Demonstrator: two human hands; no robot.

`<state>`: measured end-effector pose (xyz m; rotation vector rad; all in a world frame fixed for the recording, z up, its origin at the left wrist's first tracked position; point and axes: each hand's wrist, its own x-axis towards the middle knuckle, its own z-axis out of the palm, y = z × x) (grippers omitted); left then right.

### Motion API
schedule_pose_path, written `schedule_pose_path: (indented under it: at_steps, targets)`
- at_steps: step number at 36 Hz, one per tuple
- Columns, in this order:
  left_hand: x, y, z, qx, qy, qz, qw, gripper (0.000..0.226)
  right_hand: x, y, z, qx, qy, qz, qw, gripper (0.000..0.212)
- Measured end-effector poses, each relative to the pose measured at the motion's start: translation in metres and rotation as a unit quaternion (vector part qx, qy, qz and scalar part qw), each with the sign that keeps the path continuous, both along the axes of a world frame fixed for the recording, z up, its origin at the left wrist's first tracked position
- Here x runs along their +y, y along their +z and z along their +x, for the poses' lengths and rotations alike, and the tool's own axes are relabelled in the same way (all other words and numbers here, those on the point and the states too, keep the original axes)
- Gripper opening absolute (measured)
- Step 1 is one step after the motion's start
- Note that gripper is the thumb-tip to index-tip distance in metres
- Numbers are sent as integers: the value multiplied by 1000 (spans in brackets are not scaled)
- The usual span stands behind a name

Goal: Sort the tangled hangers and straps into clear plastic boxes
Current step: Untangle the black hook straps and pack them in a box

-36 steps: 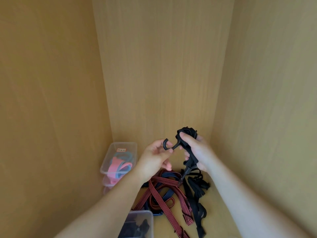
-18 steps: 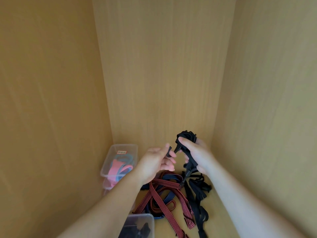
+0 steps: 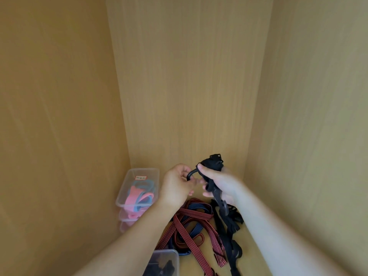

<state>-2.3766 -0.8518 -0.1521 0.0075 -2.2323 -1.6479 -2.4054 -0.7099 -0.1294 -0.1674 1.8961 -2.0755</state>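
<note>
Black strap bundle (image 3: 214, 166) — right-hand fingers (image 3: 205, 172) grasp it | left-hand fingers (image 3: 182, 173) pinch its hook (image 3: 190, 174)

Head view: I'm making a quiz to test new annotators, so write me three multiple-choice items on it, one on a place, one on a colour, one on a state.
1. Where is the clear box with pink and blue pieces?
A. By the left wall, left of the left hand
B. By the right wall
C. Held up in both hands

2. What colour is the strap bundle in the right hand?
A. Pink
B. White
C. Black

3. How is the right hand?
A. Flat on the floor
B. Curled round the bundle
C. Out of view

Answers: 1 A, the box stands against the left wall, to the left of the left hand; 2 C, the raised bundle is black throughout; 3 B, thumb and fingers wrap round it.
</note>
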Motion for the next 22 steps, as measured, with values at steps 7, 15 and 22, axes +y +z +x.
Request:
schedule_pose_path:
  at_steps: [7, 15, 22]
  targets:
    - [-2, -8, 0, 119, 75, -196, 970, 21, -4, 4, -2, -35, -1, -20, 999, 52]
    - [-6, -7, 5, -35, -85, 10, 996, 26, 0, 2, -6, 8, -27, -46, 999, 42]
    - [-12, -9, -1, -66, -117, 56, 989, 13, 2, -5, -5, 23, -25, -10, 999, 33]
